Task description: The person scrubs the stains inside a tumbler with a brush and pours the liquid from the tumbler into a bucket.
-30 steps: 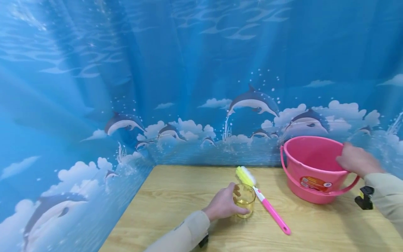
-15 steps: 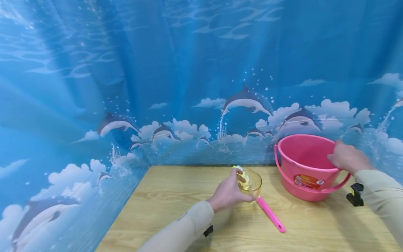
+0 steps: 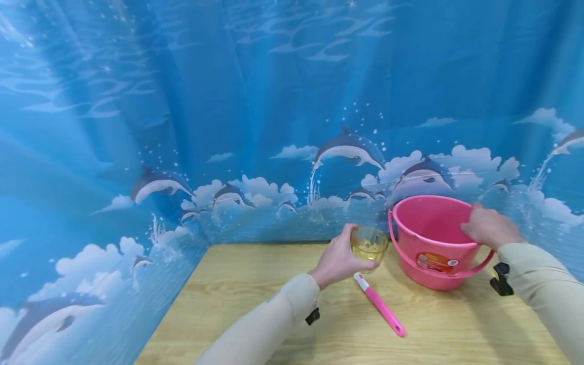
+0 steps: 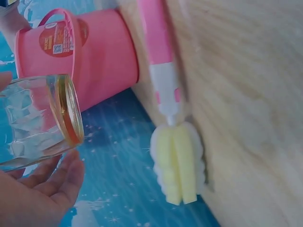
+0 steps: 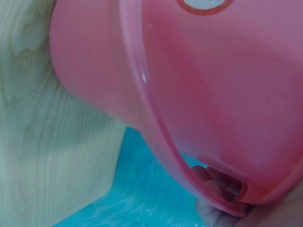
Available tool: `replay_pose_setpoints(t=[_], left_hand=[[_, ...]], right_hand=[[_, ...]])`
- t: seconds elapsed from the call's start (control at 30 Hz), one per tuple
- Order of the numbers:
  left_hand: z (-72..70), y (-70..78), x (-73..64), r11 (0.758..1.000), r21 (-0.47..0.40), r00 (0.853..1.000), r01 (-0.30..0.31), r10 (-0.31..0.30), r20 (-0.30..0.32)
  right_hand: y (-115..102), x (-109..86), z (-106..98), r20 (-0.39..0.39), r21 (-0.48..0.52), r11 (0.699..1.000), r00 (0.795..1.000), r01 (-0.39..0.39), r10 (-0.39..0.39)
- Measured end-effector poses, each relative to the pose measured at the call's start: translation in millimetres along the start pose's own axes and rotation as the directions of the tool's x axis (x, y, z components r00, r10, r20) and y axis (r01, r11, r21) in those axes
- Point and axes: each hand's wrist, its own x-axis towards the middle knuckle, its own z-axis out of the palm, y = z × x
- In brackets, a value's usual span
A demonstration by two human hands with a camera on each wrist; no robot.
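Observation:
My left hand [image 3: 339, 261] grips a see-through, yellow-tinted drinking glass [image 3: 371, 248], raised over the table close to the bucket. Thumb and fingers lie on opposite sides of it. In the left wrist view, the glass [image 4: 40, 123] has a patterned wall and an amber ring at one end. My right hand [image 3: 493, 228] grips the right side of a pink bucket [image 3: 408, 241] at its rim. Fingers [image 5: 213, 187] show by the handle's joint in the right wrist view. Below the glass lies a pink-handled brush [image 3: 383, 309]; its yellow-and-white sponge head [image 4: 177, 161] is hidden in the head view.
The wooden table [image 3: 237, 304] meets a blue dolphin-print curtain [image 3: 274, 126] along its back edge. The bucket's handle [image 5: 147, 94] hangs down around its front. A second stretch of curtain runs along the table's left side.
My left hand has lifted the glass off the table and carried it up and right toward the bucket. The right hand keeps its grip on the bucket. The view has shifted slightly to the right.

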Motion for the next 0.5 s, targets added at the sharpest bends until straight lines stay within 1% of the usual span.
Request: replay_pose_setpoints(t=[0.13,0.2,0.33,0.5], left_hand=[[-1.2,6.5,11.2,0.999,-0.041,1.000,-0.024,0.024,-0.011],[-2.0,10.5,16.1,0.998,-0.053,0.999,-0.027,0.026,-0.020],[-1.8,20.4,25.4,0.999,-0.042,1.000,-0.009,0.008,-0.027],[5.2,33.4,38.3,0.998,-0.040,0.999,0.047,-0.048,-0.020]], right_hand=[[0.2,-1.2,0.1,0.002,-0.012,1.000,1.000,0.003,-0.003],[0.0,-1.0,-0.1,0.002,-0.017,1.000,1.000,0.007,-0.007],[-0.8,0.1,-0.5,0.006,-0.012,1.000,1.000,0.010,-0.010],[0.3,0.9,-0.7,-0.012,-0.020,1.000,1.000,0.014,-0.015]])
